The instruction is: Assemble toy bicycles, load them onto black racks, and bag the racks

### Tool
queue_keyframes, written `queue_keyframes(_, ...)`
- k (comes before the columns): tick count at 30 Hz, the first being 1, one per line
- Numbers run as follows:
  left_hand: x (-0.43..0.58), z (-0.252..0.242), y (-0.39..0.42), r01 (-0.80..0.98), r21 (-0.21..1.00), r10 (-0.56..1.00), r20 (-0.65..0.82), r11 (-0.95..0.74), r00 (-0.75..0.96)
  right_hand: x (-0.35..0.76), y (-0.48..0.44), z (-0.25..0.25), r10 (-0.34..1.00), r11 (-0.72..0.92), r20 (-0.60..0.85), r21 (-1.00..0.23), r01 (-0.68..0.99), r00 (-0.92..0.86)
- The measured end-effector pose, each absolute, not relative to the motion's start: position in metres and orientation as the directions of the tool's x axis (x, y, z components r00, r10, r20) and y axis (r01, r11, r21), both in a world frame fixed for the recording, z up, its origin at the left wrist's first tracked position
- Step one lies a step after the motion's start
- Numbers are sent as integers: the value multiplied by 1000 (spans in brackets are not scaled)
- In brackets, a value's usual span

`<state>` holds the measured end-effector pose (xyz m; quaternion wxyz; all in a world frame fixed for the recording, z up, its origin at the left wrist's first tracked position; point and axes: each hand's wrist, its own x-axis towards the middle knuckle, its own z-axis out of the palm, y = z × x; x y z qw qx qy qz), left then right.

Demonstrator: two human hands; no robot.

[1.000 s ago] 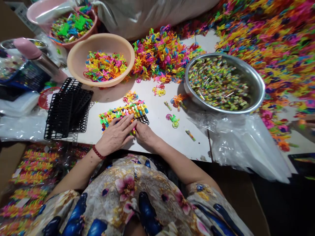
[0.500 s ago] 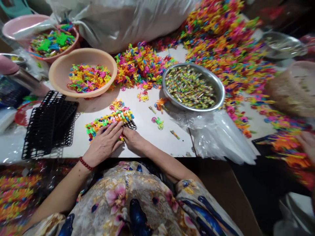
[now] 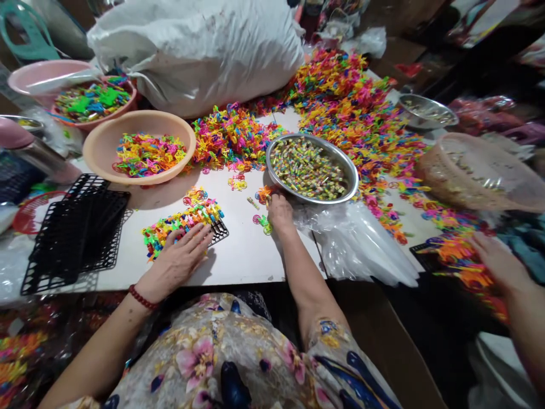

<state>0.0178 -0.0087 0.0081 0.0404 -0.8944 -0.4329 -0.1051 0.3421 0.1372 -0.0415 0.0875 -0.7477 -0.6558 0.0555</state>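
Note:
My left hand lies with its fingers spread on the near side of a black grid tray filled with rows of colourful plastic pieces. A short bare part of the grid shows at its right end. My right hand is at the near left edge of a metal bowl of small striped tubes. Its fingers are bent together at an orange piece; what they hold is too small to make out. A green piece and one loose tube lie left of this hand.
Black grids are stacked at the left. A peach bowl of colourful pieces stands behind. Clear plastic bags lie at the right. Another person's hand is at the far right, near a colourful pile.
My right hand has left the filled grid and moved right and forward to the metal bowl's edge. My left hand remains on the grid. The camera view has shifted, showing more of the background.

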Motion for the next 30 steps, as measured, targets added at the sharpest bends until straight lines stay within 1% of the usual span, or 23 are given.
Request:
queue_keyframes(2, 20, 6, -8, 771, 24, 759, 198, -636, 620, 335, 134, -46, 988, -119, 60, -264, 957, 139)
queue_keyframes(3, 21, 6, -7, 771, 26, 760, 189, -637, 621, 330, 130, -47, 987, -102, 83, -316, 943, 135)
queue_keyframes(5, 21, 7, -6, 774, 31, 765, 183, -633, 618, 317, 118, -50, 986, -32, 129, -477, 878, 106)
queue_keyframes(6, 21, 8, -6, 772, 36, 764, 180, -634, 619, 309, 111, -51, 986, 12, 144, -581, 813, 88)
queue_keyframes(8, 20, 11, -6, 767, 51, 762, 179, -639, 623, 290, 94, -53, 988, 69, 141, -791, 608, 71)
queue_keyframes(9, 19, 13, -6, 766, 59, 761, 179, -640, 623, 280, 85, -54, 991, 65, 112, -867, 495, 66)
queue_keyframes(11, 18, 16, -7, 767, 81, 765, 186, -637, 616, 262, 69, -56, 999, 13, 27, -958, 285, 47)
queue_keyframes(14, 17, 15, -7, 774, 122, 778, 207, -621, 592, 242, 51, -59, 996, -86, -88, -995, 54, -23)
queue_keyframes(16, 16, 12, -6, 777, 142, 785, 218, -613, 579, 233, 43, -60, 987, -136, -133, -990, -25, -89)
queue_keyframes(17, 15, 10, -5, 777, 148, 786, 222, -612, 577, 230, 40, -60, 981, -144, -138, -989, -30, -133)
queue_keyframes(19, 14, 7, -4, 771, 158, 783, 225, -617, 580, 224, 35, -61, 971, -100, -105, -994, 32, -216)
queue_keyframes(22, 13, 5, -4, 762, 169, 777, 228, -625, 587, 214, 32, -65, 956, 81, 14, -972, 219, -292)
queue_keyframes(24, 13, 5, -4, 760, 168, 775, 233, -627, 588, 207, 32, -68, 941, 194, 90, -934, 300, -326)
queue_keyframes(27, 13, 5, -4, 758, 160, 768, 256, -633, 587, 199, 33, -71, 904, 295, 156, -901, 318, -398)
queue_keyframes(30, 13, 5, -4, 752, 172, 764, 273, -636, 584, 197, 34, -70, 882, 342, 193, -890, 302, -429)
